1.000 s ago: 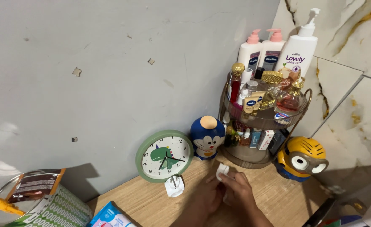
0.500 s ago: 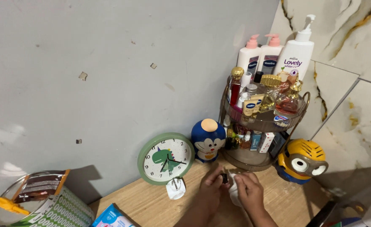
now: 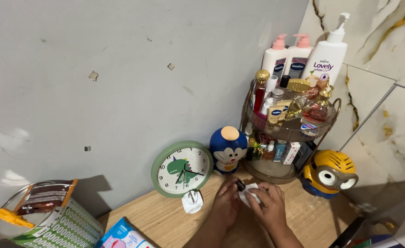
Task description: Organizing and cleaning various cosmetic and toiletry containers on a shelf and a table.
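Both hands (image 3: 250, 202) hold a small bottle (image 3: 240, 186) tilted left.

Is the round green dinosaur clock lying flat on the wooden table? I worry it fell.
No, the round green dinosaur clock stands upright against the grey wall.

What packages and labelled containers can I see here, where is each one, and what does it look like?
Lotion pump bottles: back of the rack's top tier; two white with pink pumps and dark labels, one taller, all white.
Small boxes: rack's lower tier; upright, blue and white-red.
Tin can: lower left; round, green-and-white pattern, brown packet and yellow scoop on top.
Carton: bottom edge, beside the tin; light blue.
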